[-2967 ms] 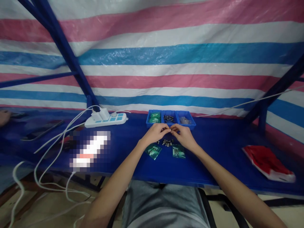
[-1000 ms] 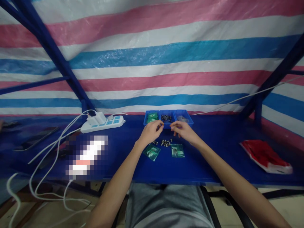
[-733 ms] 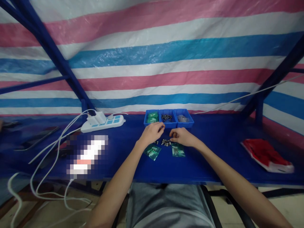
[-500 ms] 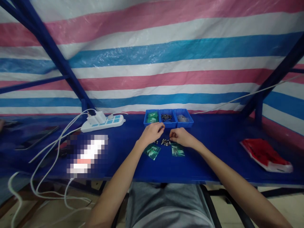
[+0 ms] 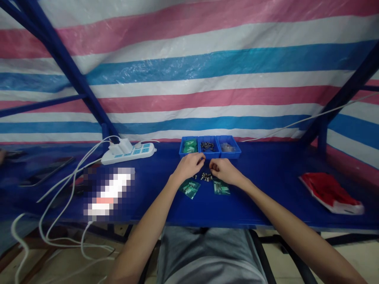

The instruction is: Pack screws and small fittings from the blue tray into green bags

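Observation:
My left hand (image 5: 189, 165) is over the table in front of the blue bins, its thumb and fingers closed in a pinch; whatever may be between them is too small to make out. Facing it, my right hand (image 5: 225, 170) has curled fingers beside a small pile of screws (image 5: 206, 177), and its fingertips are partly hidden. A couple of loose screws (image 5: 195, 177) lie by my left wrist. Below the left hand rests a green packet (image 5: 190, 189) with small parts inside. Another green packet (image 5: 221, 187) lies under the right hand.
Three joined blue bins (image 5: 209, 156) at the back hold green packets, dark screws and clear plastic pieces. A white power strip (image 5: 130, 154) with trailing cables (image 5: 71, 185) is on the left. A red packet (image 5: 331, 192) lies at right. At the far left edge is another person's hand (image 5: 2, 156).
My right hand has shifted slightly left and up, toward my left hand. The left hand stays almost still, and the packets and bins have not moved.

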The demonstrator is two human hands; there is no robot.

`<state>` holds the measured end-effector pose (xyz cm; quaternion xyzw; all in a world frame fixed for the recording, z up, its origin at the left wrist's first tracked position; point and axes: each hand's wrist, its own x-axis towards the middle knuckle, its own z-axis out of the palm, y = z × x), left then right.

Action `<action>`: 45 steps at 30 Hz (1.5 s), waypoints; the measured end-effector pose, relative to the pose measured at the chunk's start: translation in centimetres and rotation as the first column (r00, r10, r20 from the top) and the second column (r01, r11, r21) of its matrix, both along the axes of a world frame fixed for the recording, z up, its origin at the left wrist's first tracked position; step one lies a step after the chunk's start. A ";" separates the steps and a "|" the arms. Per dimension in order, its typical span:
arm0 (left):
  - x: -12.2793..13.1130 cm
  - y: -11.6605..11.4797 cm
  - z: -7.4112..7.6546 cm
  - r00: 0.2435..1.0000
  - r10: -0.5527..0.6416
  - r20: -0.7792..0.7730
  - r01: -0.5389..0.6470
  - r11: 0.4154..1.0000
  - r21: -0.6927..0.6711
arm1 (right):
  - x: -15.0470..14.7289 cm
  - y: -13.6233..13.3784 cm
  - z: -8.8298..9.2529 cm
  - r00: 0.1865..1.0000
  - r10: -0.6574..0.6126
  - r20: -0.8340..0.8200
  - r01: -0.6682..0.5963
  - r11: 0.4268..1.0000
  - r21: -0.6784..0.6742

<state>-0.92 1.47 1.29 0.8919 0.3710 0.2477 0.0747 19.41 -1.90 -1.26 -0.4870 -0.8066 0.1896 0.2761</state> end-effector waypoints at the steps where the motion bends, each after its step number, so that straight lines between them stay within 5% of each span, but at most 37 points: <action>1: 0.0 0.0 0.0 1.000 0.001 0.002 -0.001 1.000 -0.003 | 0.0 0.0 0.0 1.000 -0.005 -0.004 0.005 1.000 0.014; 45: 0.1 0.1 -0.1 0.999 -0.036 0.031 0.038 0.997 -0.063 | -0.7 -0.2 0.5 0.973 -0.072 -0.221 0.099 0.989 0.111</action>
